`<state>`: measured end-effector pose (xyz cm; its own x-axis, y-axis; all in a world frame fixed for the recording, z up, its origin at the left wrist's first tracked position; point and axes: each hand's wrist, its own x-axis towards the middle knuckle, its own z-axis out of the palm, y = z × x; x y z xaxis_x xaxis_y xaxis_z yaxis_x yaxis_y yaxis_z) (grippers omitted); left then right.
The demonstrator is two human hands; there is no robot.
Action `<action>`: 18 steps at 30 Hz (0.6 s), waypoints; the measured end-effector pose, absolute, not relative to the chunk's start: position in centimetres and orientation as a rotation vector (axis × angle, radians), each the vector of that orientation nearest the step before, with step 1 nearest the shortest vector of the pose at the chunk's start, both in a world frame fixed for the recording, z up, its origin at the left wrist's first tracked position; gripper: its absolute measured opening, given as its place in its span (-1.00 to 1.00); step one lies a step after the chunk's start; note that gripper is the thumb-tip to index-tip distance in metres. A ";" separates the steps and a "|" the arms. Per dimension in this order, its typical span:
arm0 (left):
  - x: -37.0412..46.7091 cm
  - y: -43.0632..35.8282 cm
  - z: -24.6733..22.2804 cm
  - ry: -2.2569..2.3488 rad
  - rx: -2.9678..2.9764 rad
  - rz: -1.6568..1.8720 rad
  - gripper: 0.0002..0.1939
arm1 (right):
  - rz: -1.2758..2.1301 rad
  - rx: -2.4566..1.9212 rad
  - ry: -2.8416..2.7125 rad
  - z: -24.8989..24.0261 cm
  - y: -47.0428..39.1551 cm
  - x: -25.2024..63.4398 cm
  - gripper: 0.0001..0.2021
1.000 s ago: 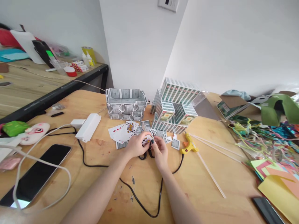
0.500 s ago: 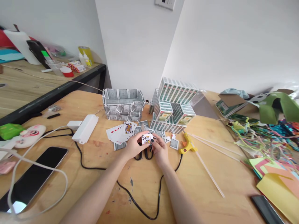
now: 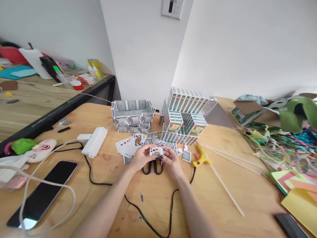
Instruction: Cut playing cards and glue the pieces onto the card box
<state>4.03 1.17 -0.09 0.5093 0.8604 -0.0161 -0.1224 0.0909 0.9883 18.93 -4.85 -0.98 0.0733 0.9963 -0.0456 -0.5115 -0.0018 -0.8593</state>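
A king of clubs playing card (image 3: pixel 155 151) is held between my two hands, its face toward me. My left hand (image 3: pixel 141 158) grips its left side; my right hand (image 3: pixel 171 162), with dark nails, pinches its right side. Under the hands lie scissors with black handles (image 3: pixel 153 168), their blades partly hidden. Loose playing cards (image 3: pixel 127 145), one a queen, are spread to the left, and cut card pieces (image 3: pixel 186 155) lie to the right. Behind stands a basket made of folded cards (image 3: pixel 132 115). Beside it are stacked card boxes (image 3: pixel 184 115).
A yellow glue gun (image 3: pixel 201 157) with a clear glue stick lies right of my hands; its black cable (image 3: pixel 170 208) loops in front of me. A white power block (image 3: pixel 95 142) and a phone (image 3: pixel 43 195) are at left. Craft scraps (image 3: pixel 284 148) crowd the right side.
The view has tipped up and shifted slightly, so things sit lower in the picture. Both hands still hold the card, and my right fingers have moved a little along its lower edge.
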 end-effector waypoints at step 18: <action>4.9 -0.6 0.2 0.972 1.397 0.947 -0.75 | 1.272 -0.923 -0.691 -1.7 -4.8 17.8 -0.79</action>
